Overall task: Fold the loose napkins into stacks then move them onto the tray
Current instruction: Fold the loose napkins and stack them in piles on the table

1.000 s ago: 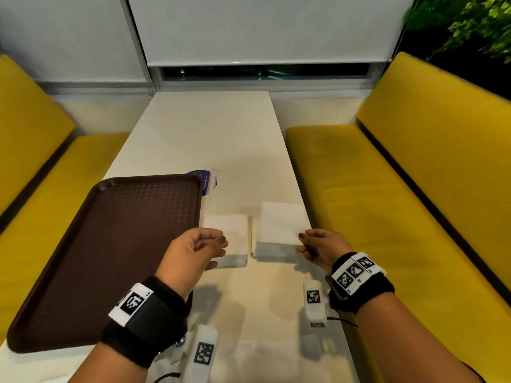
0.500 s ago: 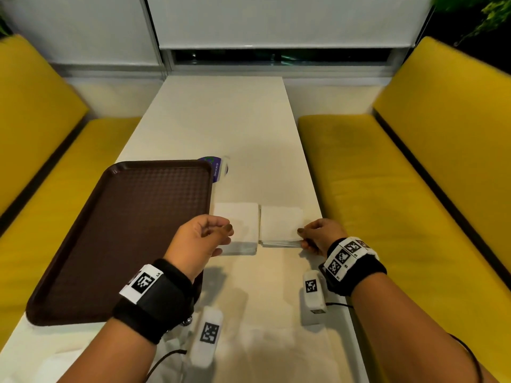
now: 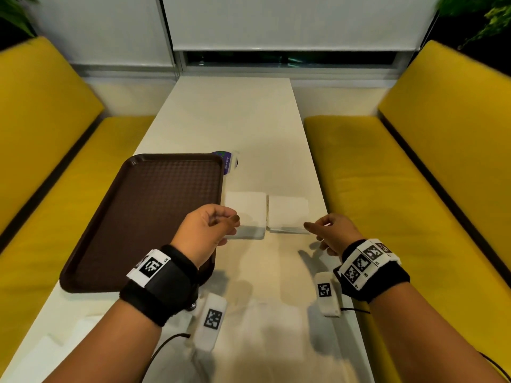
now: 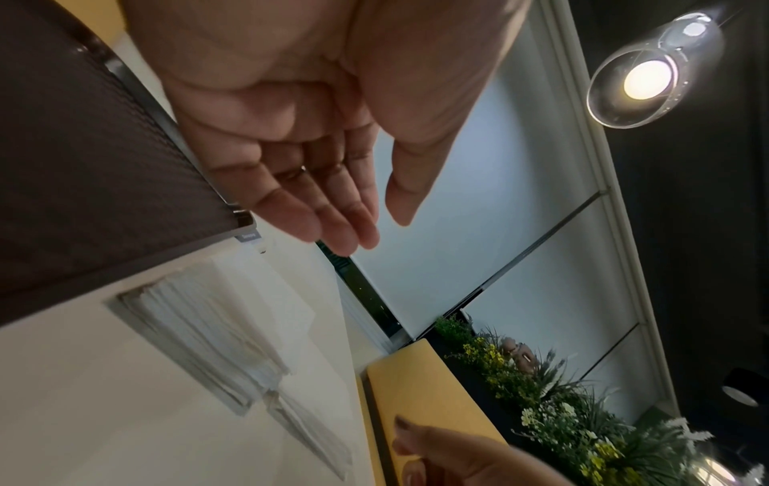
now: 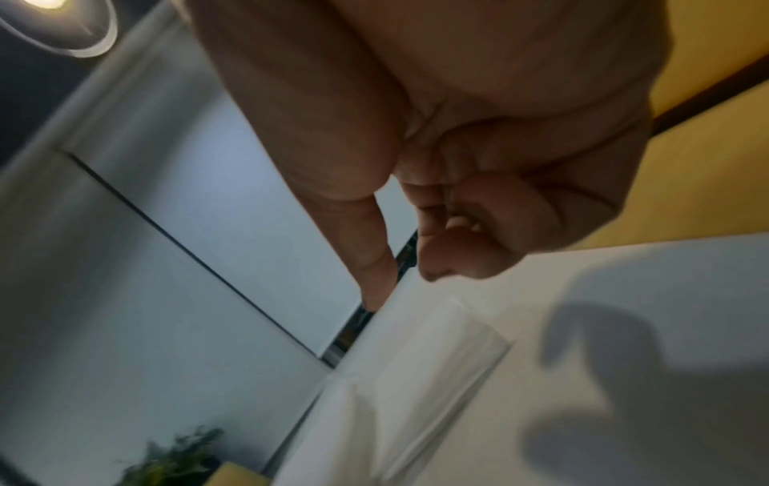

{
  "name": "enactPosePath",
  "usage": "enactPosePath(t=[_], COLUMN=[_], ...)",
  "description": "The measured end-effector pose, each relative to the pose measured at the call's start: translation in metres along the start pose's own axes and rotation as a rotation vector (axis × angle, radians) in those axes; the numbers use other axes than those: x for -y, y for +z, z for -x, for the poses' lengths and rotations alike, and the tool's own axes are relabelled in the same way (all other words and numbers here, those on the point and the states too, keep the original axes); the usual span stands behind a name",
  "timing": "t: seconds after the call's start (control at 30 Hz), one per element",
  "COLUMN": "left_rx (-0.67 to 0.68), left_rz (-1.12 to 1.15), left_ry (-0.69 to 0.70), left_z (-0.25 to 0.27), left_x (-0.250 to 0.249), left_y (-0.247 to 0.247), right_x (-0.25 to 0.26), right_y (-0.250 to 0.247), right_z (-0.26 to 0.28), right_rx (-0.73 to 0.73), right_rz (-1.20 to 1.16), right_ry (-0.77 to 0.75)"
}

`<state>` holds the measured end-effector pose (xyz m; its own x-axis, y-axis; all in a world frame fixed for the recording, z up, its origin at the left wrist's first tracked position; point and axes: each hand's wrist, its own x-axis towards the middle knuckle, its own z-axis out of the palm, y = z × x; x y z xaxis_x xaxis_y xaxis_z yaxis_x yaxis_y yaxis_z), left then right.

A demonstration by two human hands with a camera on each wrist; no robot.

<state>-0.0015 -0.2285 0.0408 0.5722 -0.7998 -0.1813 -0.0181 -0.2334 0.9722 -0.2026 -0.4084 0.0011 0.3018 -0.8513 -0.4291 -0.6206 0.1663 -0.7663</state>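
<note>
A long white rectangular table (image 3: 235, 111) runs between two mustard-yellow upholstered benches (image 3: 431, 172), with pale roller blinds (image 3: 290, 20) at its far end. On the table's left half lies a dark brown textured plastic tray (image 3: 143, 211), nothing on it. Just right of the tray's far right part sit two squared-off stacks of folded white paper napkins, side by side and almost touching: the left napkin stack (image 3: 246, 208), the thicker of the two in the left wrist view, close beside the tray rim, and the right napkin stack (image 3: 287, 214), near the table's right edge. The left hand (image 3: 204, 233) hovers over the tray's right rim at the left stack's near corner, holding nothing, its fingers (image 4: 333, 210) fairly straight and together with the thumb apart. The right hand (image 3: 331, 230) is at the right stack's near right corner, fingers curled loosely toward the thumb with nothing visibly between them; whether it touches the napkins cannot be told. Both wrists carry black bands with white black-patterned marker tags (image 3: 152, 266). Behind the tray's far right corner peeks a small purple and white packet (image 3: 228, 161); its print is too small to read.
</note>
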Motion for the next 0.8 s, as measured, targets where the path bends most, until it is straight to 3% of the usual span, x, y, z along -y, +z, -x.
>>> enactPosePath(t=[0.17, 0.37, 0.6, 0.8], left_rx=[0.051, 0.107, 0.180, 0.248], left_rz=[-0.089, -0.232, -0.558, -0.764], left_ry=[0.018, 0.014, 0.024, 0.021], left_z=[0.030, 0.076, 0.130, 0.143], left_x=[0.007, 0.042, 0.081, 0.098], left_y=[-0.003, -0.019, -0.044, -0.062], right_x=[-0.006, -0.038, -0.077, -0.081], right_y=[0.009, 0.044, 0.081, 0.104], right_z=[0.065, 0.140, 0.181, 0.195], right_rx=[0.103, 0.268, 0.252, 0.187], right_rz=[-0.010, 0.246, 0.447, 0.594], right_ry=[-0.102, -0.179, -0.192, -0.164])
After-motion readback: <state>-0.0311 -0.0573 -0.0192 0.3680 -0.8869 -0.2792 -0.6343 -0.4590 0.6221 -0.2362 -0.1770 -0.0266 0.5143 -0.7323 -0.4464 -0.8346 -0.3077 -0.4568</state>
